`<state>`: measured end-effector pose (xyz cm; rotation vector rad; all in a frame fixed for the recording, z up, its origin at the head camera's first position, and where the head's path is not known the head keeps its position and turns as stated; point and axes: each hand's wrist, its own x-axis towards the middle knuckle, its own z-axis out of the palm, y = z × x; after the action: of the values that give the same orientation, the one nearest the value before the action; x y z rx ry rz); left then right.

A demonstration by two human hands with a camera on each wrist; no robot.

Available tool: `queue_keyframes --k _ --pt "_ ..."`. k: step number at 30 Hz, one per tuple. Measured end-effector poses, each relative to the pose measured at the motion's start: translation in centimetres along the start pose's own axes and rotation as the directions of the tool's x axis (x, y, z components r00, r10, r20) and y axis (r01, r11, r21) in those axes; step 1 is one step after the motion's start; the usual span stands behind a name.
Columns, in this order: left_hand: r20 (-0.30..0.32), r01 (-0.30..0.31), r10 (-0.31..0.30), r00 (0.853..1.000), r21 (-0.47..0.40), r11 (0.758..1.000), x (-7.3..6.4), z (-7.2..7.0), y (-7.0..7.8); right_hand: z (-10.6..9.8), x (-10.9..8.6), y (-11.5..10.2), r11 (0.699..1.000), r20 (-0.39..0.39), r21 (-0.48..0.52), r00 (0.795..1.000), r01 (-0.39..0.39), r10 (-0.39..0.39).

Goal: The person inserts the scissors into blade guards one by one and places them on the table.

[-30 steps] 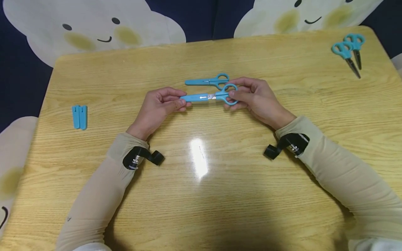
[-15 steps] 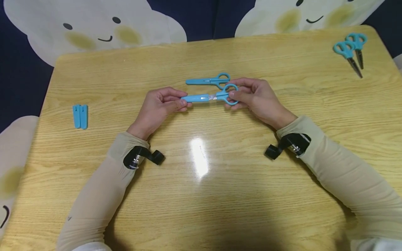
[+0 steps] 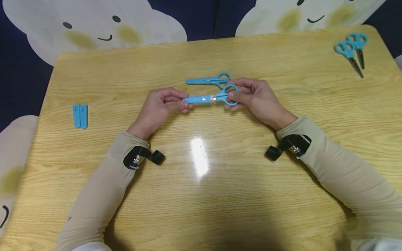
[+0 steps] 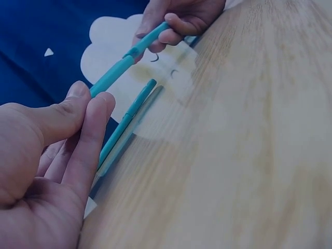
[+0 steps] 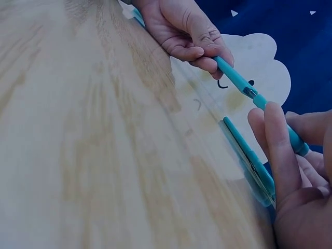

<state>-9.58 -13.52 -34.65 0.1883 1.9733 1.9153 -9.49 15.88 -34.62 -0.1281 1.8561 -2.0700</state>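
Observation:
Between both hands a pair of blue scissors (image 3: 221, 96) is held level above the table, its blades mostly inside a blue sheath (image 3: 201, 99). A short strip of bare metal shows between sheath and handles. My left hand (image 3: 164, 104) pinches the sheath's closed tip between thumb and fingers. With thumb and fingers my right hand (image 3: 254, 97) grips the finger loops. In the left wrist view the sheath (image 4: 111, 76) points away from the left thumb toward the right hand. Just behind, a second pair of scissors (image 3: 216, 81) lies on the table, fully sheathed.
Two loose blue sheaths (image 3: 80, 116) lie side by side at the left of the wooden table (image 3: 201, 202). Two unsheathed pairs of scissors (image 3: 350, 52) overlap at the far right corner. A curtain (image 3: 201, 21) with cloud faces hangs behind the far edge.
The hands and scissors stay almost in place. The sheath has shifted slightly right toward the handles, and the strip of bare blade is a little shorter.

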Motion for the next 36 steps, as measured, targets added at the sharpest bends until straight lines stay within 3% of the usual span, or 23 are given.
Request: queue_keyframes --k 21,36 --pt "-0.003 0.005 -0.005 1.000 -0.003 1.000 0.0 0.1 0.1 0.8 -0.5 -0.3 0.998 -0.026 -0.065 1.000 -0.005 0.004" --pt "0.001 0.005 -0.005 1.000 0.042 0.999 -0.1 0.1 0.0 1.1 -0.5 -0.3 0.995 -0.036 -0.098 0.999 -0.019 0.015"
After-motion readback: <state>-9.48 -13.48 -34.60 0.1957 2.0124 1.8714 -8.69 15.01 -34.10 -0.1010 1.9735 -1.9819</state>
